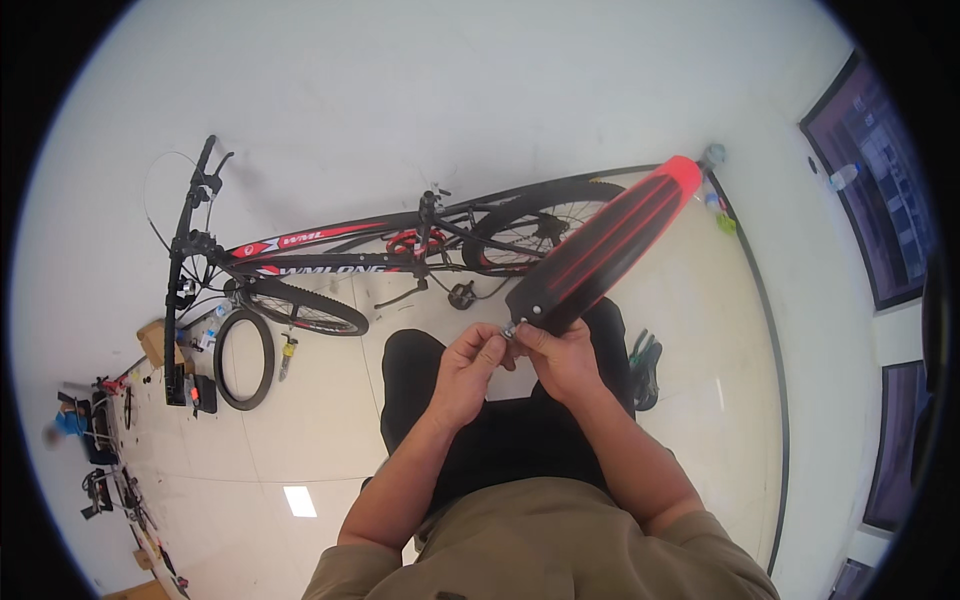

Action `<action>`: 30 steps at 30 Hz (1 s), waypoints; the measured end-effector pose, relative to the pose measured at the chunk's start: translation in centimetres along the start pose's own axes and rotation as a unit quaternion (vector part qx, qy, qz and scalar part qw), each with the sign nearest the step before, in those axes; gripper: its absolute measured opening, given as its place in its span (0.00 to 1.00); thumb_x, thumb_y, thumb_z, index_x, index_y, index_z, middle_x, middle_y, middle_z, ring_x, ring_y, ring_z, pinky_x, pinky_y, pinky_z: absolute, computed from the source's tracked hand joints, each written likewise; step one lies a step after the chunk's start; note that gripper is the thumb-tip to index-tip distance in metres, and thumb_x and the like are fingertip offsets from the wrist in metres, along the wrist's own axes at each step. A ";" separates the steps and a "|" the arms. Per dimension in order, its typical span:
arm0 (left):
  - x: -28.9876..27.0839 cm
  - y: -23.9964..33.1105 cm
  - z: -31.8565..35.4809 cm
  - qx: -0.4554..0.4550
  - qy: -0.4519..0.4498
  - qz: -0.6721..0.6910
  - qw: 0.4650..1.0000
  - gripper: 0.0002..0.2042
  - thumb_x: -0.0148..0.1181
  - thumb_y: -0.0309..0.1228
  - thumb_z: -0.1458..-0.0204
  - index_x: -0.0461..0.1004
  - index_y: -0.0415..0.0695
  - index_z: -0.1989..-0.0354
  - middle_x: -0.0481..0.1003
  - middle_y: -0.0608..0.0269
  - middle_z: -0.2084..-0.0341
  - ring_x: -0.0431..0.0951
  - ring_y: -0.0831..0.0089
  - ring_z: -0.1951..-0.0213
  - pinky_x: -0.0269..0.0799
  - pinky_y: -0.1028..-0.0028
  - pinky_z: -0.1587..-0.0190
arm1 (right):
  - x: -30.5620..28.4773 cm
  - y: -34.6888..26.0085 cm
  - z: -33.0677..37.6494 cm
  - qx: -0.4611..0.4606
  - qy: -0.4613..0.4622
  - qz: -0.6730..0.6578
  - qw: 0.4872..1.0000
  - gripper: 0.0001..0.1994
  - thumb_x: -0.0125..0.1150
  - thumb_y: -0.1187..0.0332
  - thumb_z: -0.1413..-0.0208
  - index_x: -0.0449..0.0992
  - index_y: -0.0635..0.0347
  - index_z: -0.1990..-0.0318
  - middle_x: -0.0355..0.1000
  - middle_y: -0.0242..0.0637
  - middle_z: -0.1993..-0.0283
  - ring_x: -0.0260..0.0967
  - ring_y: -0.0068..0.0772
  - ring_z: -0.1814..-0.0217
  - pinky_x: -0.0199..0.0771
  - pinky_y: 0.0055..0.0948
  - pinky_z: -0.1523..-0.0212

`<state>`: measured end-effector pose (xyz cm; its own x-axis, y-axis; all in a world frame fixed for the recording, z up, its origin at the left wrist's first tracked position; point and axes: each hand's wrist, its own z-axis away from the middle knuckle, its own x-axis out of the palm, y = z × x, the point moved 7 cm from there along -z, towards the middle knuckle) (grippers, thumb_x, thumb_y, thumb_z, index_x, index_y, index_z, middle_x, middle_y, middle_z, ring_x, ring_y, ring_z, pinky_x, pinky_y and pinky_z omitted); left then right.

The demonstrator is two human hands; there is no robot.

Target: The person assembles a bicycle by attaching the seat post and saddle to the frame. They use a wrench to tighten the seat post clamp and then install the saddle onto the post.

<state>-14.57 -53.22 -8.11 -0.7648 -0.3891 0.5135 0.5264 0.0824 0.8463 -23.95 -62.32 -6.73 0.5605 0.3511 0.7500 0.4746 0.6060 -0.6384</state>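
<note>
A long black bicycle mudguard (600, 250) with red stripes and a red tip slants up to the right in front of me. My right hand (565, 362) is closed on its near end, thumb on top beside the pale rivets. At that same end, the fingers of my left hand (468, 372) pinch a small metal fitting (508, 331), whose exact kind is too small to make out. Beyond my hands a black and red bicycle (335, 255) leans along the white wall. Its rear wheel (545, 225) is partly hidden behind the mudguard.
A loose tyre (221, 360), a yellow-handled tool (287, 357), a cardboard box (155, 343) and a black case (205, 394) lie on the floor to the left. Near my right knee rests a dark object (647, 375). Another person (72, 420) is at the far left among more bicycles.
</note>
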 end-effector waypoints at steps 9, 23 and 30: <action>-0.8 -2.3 -2.6 -0.030 0.020 0.009 0.999 0.04 0.59 0.27 0.38 0.75 0.41 0.61 0.78 0.66 0.69 0.74 0.78 0.66 0.70 0.76 0.58 | -2.3 1.4 -1.0 0.050 0.051 0.012 0.997 0.03 0.66 0.76 0.43 0.77 0.58 0.63 0.74 0.31 0.68 0.70 0.27 0.68 0.70 0.31 0.67; -4.5 -4.0 -9.1 -0.115 0.054 -0.143 0.982 0.04 0.61 0.29 0.38 0.75 0.42 0.64 0.77 0.65 0.70 0.71 0.78 0.68 0.69 0.76 0.60 | -7.4 3.6 -7.7 0.118 0.109 0.110 0.981 0.08 0.74 0.68 0.49 0.78 0.55 0.68 0.69 0.23 0.74 0.58 0.16 0.77 0.57 0.24 0.74; -6.8 -3.8 -13.2 -0.098 0.060 -0.122 0.986 0.05 0.61 0.29 0.39 0.75 0.42 0.64 0.77 0.65 0.71 0.72 0.77 0.69 0.69 0.76 0.62 | -8.6 5.6 -12.9 0.222 0.063 0.050 0.972 0.08 0.74 0.68 0.50 0.78 0.55 0.68 0.68 0.22 0.74 0.57 0.17 0.77 0.55 0.24 0.75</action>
<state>-6.52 -63.00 -16.68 -0.8341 -0.4818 0.2685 0.4031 -0.2002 0.8930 -17.35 -71.11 -18.97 0.6805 0.3513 0.6430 0.0900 0.8308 -0.5492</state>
